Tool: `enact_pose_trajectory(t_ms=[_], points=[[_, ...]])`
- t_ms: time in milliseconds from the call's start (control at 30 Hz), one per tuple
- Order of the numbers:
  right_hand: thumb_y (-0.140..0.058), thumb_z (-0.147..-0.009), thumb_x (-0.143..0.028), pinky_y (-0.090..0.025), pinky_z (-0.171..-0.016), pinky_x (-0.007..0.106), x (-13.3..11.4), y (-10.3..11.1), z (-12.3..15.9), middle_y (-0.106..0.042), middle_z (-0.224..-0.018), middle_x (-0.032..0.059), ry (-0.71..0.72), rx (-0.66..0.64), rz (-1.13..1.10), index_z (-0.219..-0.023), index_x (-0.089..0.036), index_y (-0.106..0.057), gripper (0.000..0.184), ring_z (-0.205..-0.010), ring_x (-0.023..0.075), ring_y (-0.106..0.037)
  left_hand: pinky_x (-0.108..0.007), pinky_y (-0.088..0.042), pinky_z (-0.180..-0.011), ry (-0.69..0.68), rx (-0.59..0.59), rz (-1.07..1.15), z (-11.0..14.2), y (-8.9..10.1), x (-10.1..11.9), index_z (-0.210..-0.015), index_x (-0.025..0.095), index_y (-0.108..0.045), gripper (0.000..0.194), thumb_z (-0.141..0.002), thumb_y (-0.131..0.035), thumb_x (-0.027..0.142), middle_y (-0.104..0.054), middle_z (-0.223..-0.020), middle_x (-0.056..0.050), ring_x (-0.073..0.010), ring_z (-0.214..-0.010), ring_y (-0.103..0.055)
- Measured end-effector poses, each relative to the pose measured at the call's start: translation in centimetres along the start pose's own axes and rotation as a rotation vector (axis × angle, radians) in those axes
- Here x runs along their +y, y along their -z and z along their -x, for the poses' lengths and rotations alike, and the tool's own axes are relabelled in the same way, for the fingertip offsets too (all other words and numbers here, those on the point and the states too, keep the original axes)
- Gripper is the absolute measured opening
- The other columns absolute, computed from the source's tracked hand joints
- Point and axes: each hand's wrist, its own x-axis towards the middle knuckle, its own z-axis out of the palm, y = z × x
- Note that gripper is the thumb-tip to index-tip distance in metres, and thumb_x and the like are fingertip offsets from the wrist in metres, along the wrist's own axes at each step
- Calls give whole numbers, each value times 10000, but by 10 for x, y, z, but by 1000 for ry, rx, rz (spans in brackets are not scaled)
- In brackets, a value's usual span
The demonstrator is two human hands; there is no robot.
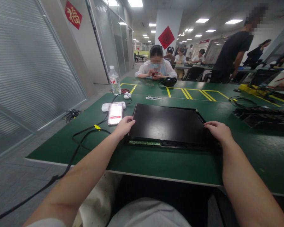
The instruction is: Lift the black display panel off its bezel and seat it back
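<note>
A dark, glossy LCD panel point(167, 123) lies on a black frame point(186, 146) on the green table, its face upward. Along the near side, a strip of green circuit board point(144, 143) shows between panel and frame. My left hand point(126, 125) grips the panel's left edge, thumb on top. At the opposite edge, my right hand point(219, 130) is closed with thumb and fingers on the panel's side; its fingertips are partly hidden. The panel seems slightly shifted from the frame, whose far right corner is exposed.
Left of the panel are a lit phone point(115, 113), a white case point(105, 107), a mouse-shaped white item point(127, 95), a water bottle point(115, 81) and a black cable point(79, 143). Dark panels point(269, 116) lie to the right. A person point(156, 67) sits opposite.
</note>
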Motion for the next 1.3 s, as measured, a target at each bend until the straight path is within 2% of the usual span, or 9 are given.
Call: enact_pose_trajectory(t_ms=[167, 267, 467, 600, 767, 833, 1033, 1167, 1300], points=[[-697, -717, -382, -528, -821, 410, 2, -2, 0, -785, -903, 70, -2, 15, -116, -841, -283, -835, 210, -888, 295, -692, -381, -547, -915, -19, 5, -17, -4, 2, -5, -959, 183, -719, 239, -738, -767, 262, -769, -979, -66, -253, -953, -713], [-703, -696, -362, -524, -846, 406, 1, -2, 3, -783, -874, 65, -9, 24, -164, -823, -275, -830, 199, -882, 285, -688, -407, -554, -952, -37, 14, -42, -5, 3, -7, -906, 192, -722, 251, -690, -812, 282, -783, -1020, -81, -280, -1004, -725], [-692, -695, -362, -532, -832, 410, -1, -2, 6, -776, -848, 65, 21, 33, -184, -779, -278, -814, 170, -873, 290, -696, -428, -479, -1109, -80, 72, -174, -4, 3, -5, -717, 198, -695, 150, -638, -814, 243, -732, -1343, -152, -329, -1209, -698], [-680, -689, -377, -534, -855, 437, 1, -3, 5, -778, -826, 53, 9, 25, -219, -795, -278, -817, 200, -842, 294, -702, -443, -476, -1100, -88, 99, -229, -5, 5, -3, -691, 212, -678, 106, -644, -773, 217, -755, -1271, -148, -344, -1229, -685], [-684, -674, -389, -530, -872, 447, 3, -4, 2, -773, -798, 40, 10, -7, -214, -788, -280, -812, 203, -811, 289, -699, -434, -510, -1002, -172, 93, -438, -9, 10, -5, -632, 228, -627, 92, -701, -689, 229, -735, -942, -94, -329, -1063, -705], [-683, -668, -395, -530, -856, 447, 3, -3, 1, -767, -778, 42, 7, -13, -209, -782, -276, -806, 206, -803, 292, -696, -433, -516, -970, -226, 86, -548, -10, 11, -7, -622, 235, -609, 113, -722, -663, 242, -700, -888, -84, -324, -1015, -695], [-682, -665, -398, -531, -808, 431, 3, -3, 1, -756, -751, 46, 12, 0, -184, -762, -274, -792, 192, -783, 289, -686, -468, -500, -1032, -306, 74, -707, -15, 16, -10, -668, 240, -631, 101, -763, -653, 266, -686, -946, -111, -356, -1128, -652], [-686, -667, -394, -538, -806, 434, 3, -3, 2, -737, -701, 52, 32, 48, -180, -721, -281, -778, 155, -808, 307, -689, -484, -450, -1146, -331, 91, -696, -16, 17, -14, -776, 229, -664, 48, -782, -683, 273, -671, -1155, -145, -366, -1314, -574], [-679, -678, -385, -546, -812, 434, 4, -3, 1, -749, -734, 55, 37, 50, -171, -714, -285, -773, 141, -819, 305, -693, -499, -426, -1188, -314, 94, -675, -17, 17, -18, -816, 223, -673, 85, -765, -716, 275, -635, -1262, -161, -373, -1334, -565]])
